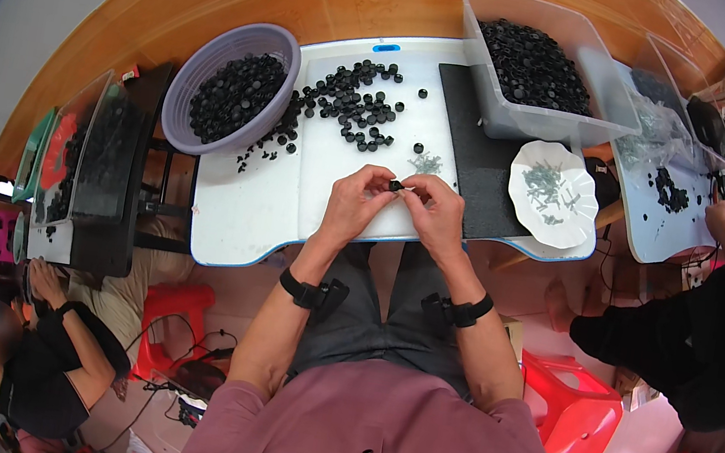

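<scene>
Over the front part of the white table, my left hand (361,200) and my right hand (434,213) meet at the fingertips. Between them they pinch a small black round part (395,186), much of it covered by my fingers. Just beyond my right hand lies a small pile of thin pale pins (427,163). Farther back, many black round caps (364,110) are scattered over the white board. A purple basket (175,107) full of small black parts stands to the left. On the right, a white scalloped plate (523,216) carries more pale pins.
A clear plastic bin (531,120) of black caps stands at the back right, beside a dark mat (476,169). Co-workers sit at the left and at the right side table (651,230). Red stools (566,406) stand on the floor near me.
</scene>
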Tool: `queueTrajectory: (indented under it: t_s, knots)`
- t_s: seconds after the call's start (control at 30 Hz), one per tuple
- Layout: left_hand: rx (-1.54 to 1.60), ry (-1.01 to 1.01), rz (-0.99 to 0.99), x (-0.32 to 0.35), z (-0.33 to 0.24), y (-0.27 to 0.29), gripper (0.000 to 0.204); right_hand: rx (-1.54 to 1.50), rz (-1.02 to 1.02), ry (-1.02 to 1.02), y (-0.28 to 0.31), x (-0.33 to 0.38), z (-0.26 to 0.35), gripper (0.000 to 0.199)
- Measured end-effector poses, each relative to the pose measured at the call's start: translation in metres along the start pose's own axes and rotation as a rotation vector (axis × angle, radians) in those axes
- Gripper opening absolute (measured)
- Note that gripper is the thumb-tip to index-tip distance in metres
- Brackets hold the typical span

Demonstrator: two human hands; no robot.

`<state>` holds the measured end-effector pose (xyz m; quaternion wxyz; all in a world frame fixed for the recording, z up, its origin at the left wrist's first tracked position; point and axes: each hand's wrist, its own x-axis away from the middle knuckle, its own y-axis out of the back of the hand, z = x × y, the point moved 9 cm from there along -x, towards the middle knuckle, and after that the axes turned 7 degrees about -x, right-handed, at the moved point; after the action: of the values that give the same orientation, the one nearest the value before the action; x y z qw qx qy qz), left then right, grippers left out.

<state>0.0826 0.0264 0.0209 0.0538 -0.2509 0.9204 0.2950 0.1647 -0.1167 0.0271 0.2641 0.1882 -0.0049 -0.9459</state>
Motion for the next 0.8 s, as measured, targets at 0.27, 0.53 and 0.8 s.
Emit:
queueTrajectory:
  t_s: [0.27, 0.53, 0.8]
  knots:
    - [0.088, 0.048, 0.048, 0.002, 0.007, -0.004, 0.027, -0.017, -0.038, 0.016, 0.003, 0.001, 0.000, 0.013]
    - [0.102, 0.061, 0.078, 0.000, 0.008, -0.003, 0.033, -0.026, -0.033, -0.030, 0.004, 0.001, -0.003, 0.012]
    - [0.162, 0.070, 0.081, 0.002, 0.016, -0.008, 0.030, -0.037, -0.022, -0.002, 0.003, 0.001, -0.004, 0.011]
